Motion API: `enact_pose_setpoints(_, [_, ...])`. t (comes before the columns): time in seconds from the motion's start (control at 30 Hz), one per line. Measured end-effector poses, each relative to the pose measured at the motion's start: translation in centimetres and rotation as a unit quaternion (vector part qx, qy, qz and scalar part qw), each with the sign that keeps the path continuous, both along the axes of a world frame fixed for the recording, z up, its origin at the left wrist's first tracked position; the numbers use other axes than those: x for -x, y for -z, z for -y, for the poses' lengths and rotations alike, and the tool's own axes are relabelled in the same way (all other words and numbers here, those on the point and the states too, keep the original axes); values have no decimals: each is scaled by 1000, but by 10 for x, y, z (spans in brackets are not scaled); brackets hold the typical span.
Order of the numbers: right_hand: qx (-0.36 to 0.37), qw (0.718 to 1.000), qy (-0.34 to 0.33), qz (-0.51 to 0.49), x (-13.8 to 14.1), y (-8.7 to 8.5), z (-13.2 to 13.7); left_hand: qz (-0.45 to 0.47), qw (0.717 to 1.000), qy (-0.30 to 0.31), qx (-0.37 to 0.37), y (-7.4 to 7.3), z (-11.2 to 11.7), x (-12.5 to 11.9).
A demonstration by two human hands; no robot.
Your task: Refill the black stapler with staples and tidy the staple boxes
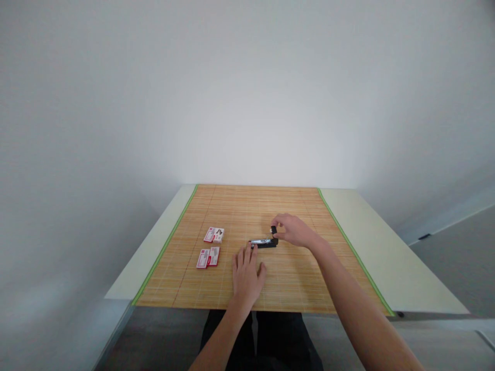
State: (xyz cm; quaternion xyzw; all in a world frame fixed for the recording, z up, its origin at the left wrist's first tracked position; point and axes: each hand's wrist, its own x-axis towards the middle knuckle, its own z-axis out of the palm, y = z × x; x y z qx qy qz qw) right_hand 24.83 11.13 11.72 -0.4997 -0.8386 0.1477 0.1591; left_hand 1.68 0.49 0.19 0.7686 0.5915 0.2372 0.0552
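Observation:
A black stapler (265,243) lies on the bamboo mat with its top cover swung up at the right end, baring the silvery staple channel. My right hand (294,230) pinches the raised cover between thumb and fingers. Stretched out palm down, my left hand (247,275) rests on the mat, and its fingertips touch the left end of the stapler's base. Left of this hand are small red-and-white boxes in two pairs: a front pair (208,257) and a back pair (214,235). One back box carries a picture of a stapler.
The bamboo mat (247,206) with green side edging covers the middle of a white table (363,226). A plain white wall (251,103) rises behind the table. My legs (278,335) are below the front edge.

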Motion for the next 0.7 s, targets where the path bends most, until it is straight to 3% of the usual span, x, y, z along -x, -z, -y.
enact_pose_setpoints(0.07, [13,997,43,-69,-35,11,13,-2,1000,-1,-3,-1,-1,1])
enact_pose_setpoints(0.13, [48,973,121,-189,-65,32,29,-6,1000,2,-6,-1,-3,2])
enact_pose_setpoints(0.23, [69,956,171,-227,-89,69,52,-11,1000,11,-8,-3,-6,5])
enact_pose_setpoints(0.37, [84,937,200,-273,-87,103,69,-10,1000,21,-7,-3,-11,9])
enact_pose_setpoints(0.6, [100,897,206,-379,-83,119,75,11,998,64,-12,-7,-14,26])
enact_pose_setpoints(0.7, [99,870,230,-424,-86,129,87,19,999,-18,-29,-13,-14,56])
